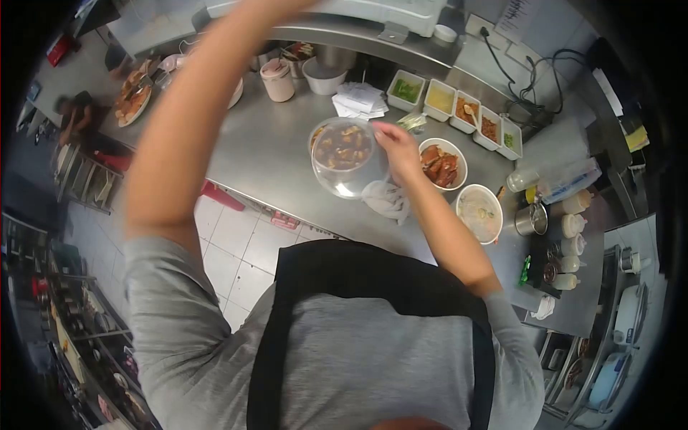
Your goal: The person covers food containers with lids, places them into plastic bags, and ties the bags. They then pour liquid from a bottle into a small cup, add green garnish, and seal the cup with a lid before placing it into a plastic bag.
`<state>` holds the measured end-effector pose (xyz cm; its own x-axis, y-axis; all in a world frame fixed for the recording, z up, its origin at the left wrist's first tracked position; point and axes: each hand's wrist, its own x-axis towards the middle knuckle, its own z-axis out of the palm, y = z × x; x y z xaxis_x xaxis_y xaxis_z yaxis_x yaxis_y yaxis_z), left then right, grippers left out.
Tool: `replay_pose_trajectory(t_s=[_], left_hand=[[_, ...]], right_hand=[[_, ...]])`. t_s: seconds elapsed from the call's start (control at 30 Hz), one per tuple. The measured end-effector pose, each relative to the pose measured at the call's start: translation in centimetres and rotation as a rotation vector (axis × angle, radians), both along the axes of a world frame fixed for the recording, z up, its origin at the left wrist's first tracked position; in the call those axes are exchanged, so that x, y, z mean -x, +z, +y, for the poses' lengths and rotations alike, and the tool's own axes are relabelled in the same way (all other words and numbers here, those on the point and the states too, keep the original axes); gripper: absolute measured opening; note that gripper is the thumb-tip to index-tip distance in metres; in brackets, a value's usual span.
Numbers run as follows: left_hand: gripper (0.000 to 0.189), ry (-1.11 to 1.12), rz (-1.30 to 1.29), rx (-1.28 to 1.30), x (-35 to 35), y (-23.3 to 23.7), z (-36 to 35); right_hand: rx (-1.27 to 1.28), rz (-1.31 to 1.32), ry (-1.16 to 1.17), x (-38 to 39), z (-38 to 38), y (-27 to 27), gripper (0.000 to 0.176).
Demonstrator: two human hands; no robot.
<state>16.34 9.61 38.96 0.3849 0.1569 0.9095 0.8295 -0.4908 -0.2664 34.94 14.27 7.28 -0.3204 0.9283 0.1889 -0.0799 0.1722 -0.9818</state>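
Observation:
My right hand (pixel 398 147) pinches the edge of a clear, round plastic lid (pixel 350 183), tilted above the steel counter. Through the lid shows a bowl of brown food pieces (pixel 342 147), which the lid overlaps in this view. A crumpled white cloth (pixel 387 199) lies just below that hand. To its right stands a white bowl of reddish-brown meat pieces (pixel 441 166), and nearer to me is a white tub with pale contents (pixel 479 213). My left arm reaches up and across the upper left; its hand is beyond the top edge of the picture.
White containers of chopped ingredients (pixel 467 113) line the back right. Paper slips (pixel 360 99) and a lidded pink-white canister (pixel 277 80) stand behind the lid. Squeeze bottles (pixel 573 226) and a metal pot (pixel 531 219) are at right. Another person (pixel 75 118) is at far left.

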Motion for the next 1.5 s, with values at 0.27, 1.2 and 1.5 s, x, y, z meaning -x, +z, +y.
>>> replay_pose_trajectory(t_s=[0.27,1.2,1.5], left_hand=[[0.125,0.406,-0.167,1.176,0.9,-27.6,-2.5],[0.1,0.064,-0.307,1.184,4.2,-35.2,2.0],[0.031,-0.277,-0.784,1.323,9.7,-38.8,4.1]], right_hand=[[-0.268,-0.459,-0.14,5.6,6.4,-3.5,0.021],[-0.603,-0.42,-0.683,5.5,3.3,-4.5,0.022],[0.606,0.72,-0.978,-10.9,-15.1,-5.9,0.052]])
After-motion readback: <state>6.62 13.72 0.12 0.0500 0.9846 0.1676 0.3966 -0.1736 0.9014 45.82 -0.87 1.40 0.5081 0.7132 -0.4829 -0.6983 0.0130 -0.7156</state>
